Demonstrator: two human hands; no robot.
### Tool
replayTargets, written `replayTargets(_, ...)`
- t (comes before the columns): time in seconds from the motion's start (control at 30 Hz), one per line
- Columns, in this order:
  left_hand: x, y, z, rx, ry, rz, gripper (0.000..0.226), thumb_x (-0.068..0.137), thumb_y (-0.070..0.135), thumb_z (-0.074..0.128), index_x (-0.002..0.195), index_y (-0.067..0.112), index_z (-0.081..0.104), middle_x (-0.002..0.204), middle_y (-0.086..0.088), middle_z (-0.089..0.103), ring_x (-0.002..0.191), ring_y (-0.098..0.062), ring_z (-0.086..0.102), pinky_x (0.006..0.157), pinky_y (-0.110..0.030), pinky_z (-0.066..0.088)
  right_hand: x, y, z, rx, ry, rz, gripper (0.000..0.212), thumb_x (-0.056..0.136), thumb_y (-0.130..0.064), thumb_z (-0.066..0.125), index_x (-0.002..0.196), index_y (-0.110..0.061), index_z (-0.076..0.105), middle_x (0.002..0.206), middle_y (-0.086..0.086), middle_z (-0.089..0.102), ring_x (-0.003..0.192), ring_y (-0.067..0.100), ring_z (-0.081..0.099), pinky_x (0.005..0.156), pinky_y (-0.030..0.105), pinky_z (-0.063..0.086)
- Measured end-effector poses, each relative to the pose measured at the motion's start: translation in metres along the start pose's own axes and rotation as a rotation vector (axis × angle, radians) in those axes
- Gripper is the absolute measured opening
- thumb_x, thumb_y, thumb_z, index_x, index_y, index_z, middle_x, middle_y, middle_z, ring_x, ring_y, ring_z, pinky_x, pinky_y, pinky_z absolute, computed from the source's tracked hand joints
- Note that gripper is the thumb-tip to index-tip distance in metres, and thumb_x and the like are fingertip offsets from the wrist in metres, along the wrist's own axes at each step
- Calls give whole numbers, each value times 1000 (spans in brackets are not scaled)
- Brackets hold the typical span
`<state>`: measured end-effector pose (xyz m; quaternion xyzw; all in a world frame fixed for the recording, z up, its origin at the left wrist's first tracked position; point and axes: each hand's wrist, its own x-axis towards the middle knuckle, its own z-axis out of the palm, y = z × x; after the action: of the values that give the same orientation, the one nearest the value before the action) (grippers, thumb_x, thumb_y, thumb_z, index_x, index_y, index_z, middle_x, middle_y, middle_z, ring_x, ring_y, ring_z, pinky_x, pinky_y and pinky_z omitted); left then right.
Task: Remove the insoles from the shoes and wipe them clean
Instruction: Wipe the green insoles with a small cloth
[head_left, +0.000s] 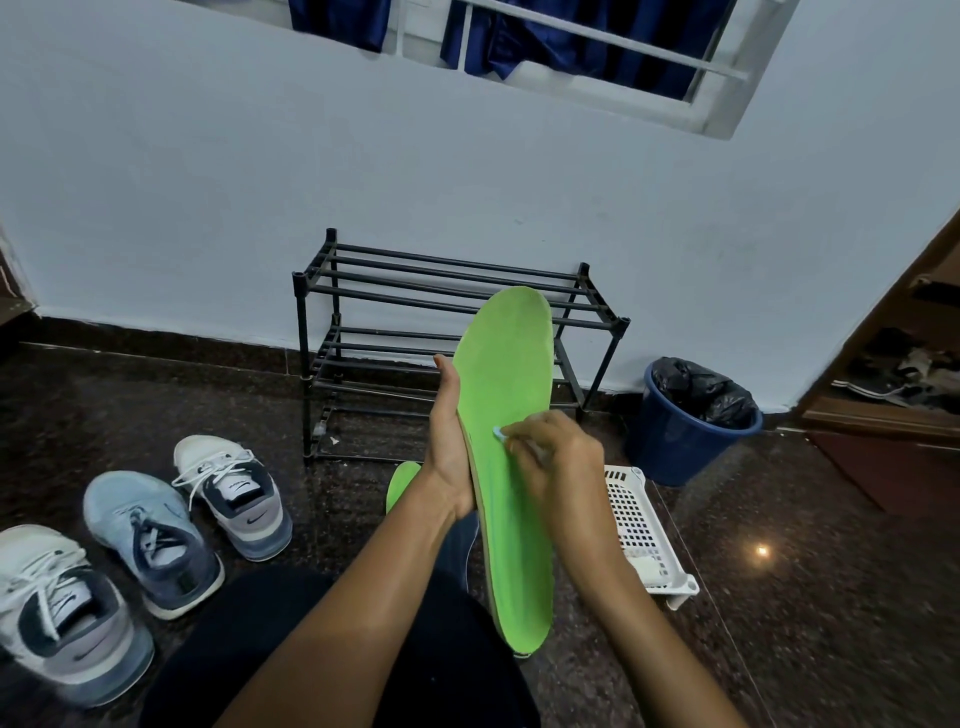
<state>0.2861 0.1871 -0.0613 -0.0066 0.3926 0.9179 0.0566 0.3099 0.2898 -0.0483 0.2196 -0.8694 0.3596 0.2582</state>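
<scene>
Dark speckled stone floor (779, 597) lies under me, with a pale wall (208, 208) at the far side. At the middle my left hand (449, 447) holds the green insole (506, 395) upright by its left edge. The thumb lies along that edge, and the other fingers are hidden behind it. The curled fingers of my right hand (558, 457) pinch a small pale wipe (500, 434) against the insole's face. A second insole (401, 483) on the floor is mostly hidden behind my left wrist. At left stand three shoes (150, 540); two show a swoosh mark, but the writing on the tongues is too small to read. My right arm partly covers a white basket (636, 525).
</scene>
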Motion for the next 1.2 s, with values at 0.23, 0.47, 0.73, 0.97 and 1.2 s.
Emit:
replayTargets(0.23,0,0,2,-10,-9,-3,93,68,78,29,112,4,64,102,-22,68,87,-32,67,76,-38,57,-9,-4,2,9,-41,-36,9,77,2,66,84,-2,71,79,8,61,73,21,58,68,22,43)
replayTargets(0.47,1,0,-2,5,16,11,88,79,77,22,107,5,66,95,-16,71,80,-25,69,69,-32,59,-1,0,8,-40,-22,14,9,79,2,66,86,0,71,81,9,60,77,25,57,69,23,39)
replayTargets(0.73,0,-1,-1,-12,-21,0,93,74,78,25,112,3,64,98,-22,70,83,-31,69,74,-36,58,-10,-4,8,12,-102,-15,14,78,-7,59,85,-2,70,79,4,55,76,23,54,67,15,32)
replayTargets(0.97,2,-2,-2,-7,18,18,83,86,73,19,101,8,68,91,-11,72,79,-23,70,68,-30,57,2,-3,11,-105,-39,-6,7,79,1,60,80,2,67,77,8,52,75,17,43,59,14,24)
replayTargets(1.2,2,-2,-4,3,-2,7,93,82,77,15,106,4,66,95,-22,70,84,-32,68,88,-41,49,-20,-9,9,-64,-100,-54,14,79,-5,54,80,-1,68,77,6,53,73,13,44,66,10,26)
